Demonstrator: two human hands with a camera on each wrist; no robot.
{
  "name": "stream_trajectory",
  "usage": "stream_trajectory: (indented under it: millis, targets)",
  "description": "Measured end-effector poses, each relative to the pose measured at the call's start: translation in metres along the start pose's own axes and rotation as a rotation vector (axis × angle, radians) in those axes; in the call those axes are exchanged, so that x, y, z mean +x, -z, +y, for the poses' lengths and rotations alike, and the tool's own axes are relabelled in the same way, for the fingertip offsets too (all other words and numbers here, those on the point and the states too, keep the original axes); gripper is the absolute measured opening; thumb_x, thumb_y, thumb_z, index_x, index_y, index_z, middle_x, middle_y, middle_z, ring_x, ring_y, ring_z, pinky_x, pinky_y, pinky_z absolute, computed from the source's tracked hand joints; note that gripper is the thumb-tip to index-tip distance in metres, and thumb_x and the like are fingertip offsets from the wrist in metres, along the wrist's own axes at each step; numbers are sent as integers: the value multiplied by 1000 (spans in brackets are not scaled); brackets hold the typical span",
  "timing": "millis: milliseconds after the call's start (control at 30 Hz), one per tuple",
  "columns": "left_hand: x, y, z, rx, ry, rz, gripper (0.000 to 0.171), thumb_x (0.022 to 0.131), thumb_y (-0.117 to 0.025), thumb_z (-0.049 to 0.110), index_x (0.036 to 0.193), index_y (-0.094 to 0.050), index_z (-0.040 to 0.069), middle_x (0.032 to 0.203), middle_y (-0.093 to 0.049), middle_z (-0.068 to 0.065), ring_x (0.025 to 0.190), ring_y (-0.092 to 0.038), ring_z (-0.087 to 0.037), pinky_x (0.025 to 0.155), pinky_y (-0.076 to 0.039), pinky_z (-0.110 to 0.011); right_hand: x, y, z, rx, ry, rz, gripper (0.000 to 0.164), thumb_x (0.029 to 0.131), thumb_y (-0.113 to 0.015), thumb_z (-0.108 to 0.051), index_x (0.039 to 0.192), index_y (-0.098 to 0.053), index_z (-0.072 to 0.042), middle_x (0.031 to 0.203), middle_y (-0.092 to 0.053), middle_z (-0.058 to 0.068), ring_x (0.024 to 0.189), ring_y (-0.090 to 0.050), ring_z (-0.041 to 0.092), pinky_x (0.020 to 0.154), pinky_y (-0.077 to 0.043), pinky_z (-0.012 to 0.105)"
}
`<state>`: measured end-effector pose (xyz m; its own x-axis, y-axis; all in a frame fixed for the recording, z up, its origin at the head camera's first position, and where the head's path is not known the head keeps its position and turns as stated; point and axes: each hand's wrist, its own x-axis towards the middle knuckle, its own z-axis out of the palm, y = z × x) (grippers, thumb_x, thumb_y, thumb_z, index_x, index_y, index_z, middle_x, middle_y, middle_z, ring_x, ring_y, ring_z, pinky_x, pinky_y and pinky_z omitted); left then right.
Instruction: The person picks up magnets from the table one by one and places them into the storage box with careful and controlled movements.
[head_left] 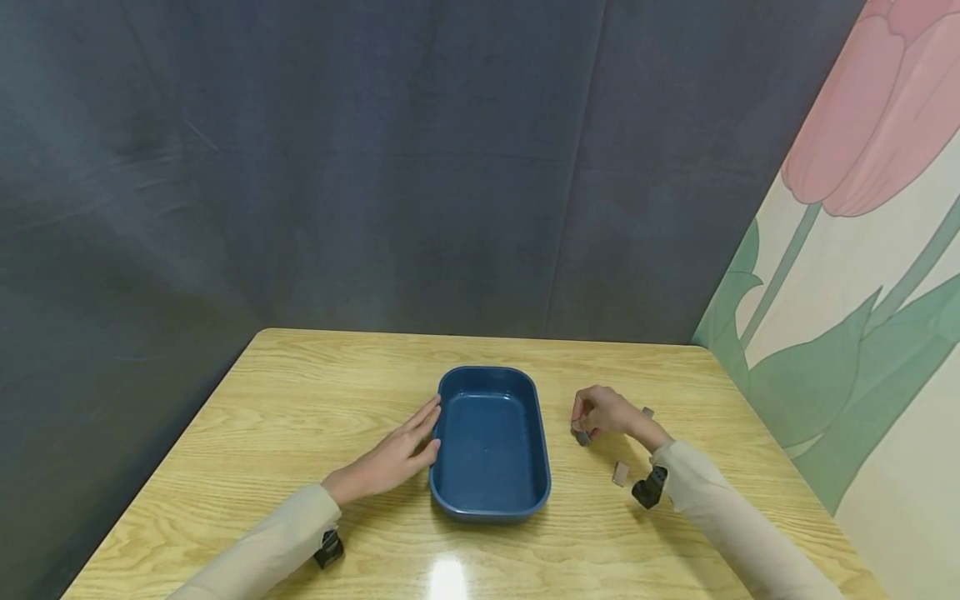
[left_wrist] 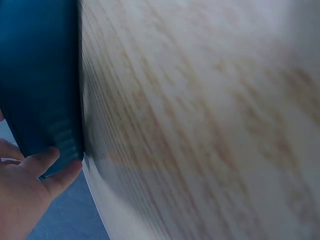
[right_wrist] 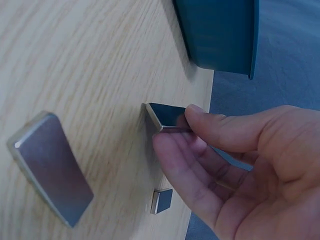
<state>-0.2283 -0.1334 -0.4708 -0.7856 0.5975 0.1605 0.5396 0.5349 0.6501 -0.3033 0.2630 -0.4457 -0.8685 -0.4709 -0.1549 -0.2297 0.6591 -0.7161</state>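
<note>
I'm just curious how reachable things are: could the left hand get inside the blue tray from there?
Probably yes: the left hand touches the side of the blue tray, and nothing covers the top; only the rim seems to need clearing.

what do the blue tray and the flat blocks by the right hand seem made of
The blue tray: probably plastic with a soft sheen, from its smooth, evenly coloured walls. The flat blocks: likely polished metal, from their silvery, mirror-like faces.

Blue tray (head_left: 491, 515), upright, shiny metal block (right_wrist: 167, 115) right of it, tilted, pinched, two similar blocks (right_wrist: 55, 170) near
</note>
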Motion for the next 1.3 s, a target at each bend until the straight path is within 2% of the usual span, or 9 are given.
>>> stream_trajectory:
  millis: [333,600,900,1133,1300]
  targets:
    - [1,-1,-1,6,12,-9,62,108,-44,24,155,-17,-4,166,-2,-8,147,-18,-22,111,-34,-44,-3,1,-6,16,-3,9,8,91,-60,10,85,-60,5,80,-65,13,66,-64,26,61,-59,41]
    - [1,-1,-2,4,27,-24,63,108,-44,27,156,-15,-1,166,0,-4,147,-15,-16,112,-32,-41,-4,1,-6,22,11,10,11,91,-56,12,87,-62,4,80,-64,12,67,-64,26,62,-59,41]
    - [1,0,-2,9,25,-23,63,108,-44,28,156,-16,-1,166,0,-4,147,-15,-17,112,-33,-41,-5,5,-9,44,28,24,12,90,-53,15,91,-62,8,81,-63,16,65,-65,28,61,-59,41]
    - [1,1,-1,19,-1,-1,61,107,-46,25,154,-20,-5,166,-5,-9,147,-20,-23,111,-35,-44,-5,8,-10,58,6,49,14,89,-52,16,89,-63,7,79,-61,15,66,-66,29,63,-60,42]
    - [2,1,-1,16,5,3,61,107,-47,24,154,-22,-4,166,-6,-7,146,-19,-18,112,-33,-42,-4,8,-12,44,-1,78,15,88,-53,16,87,-64,6,77,-60,13,66,-65,27,63,-60,42]
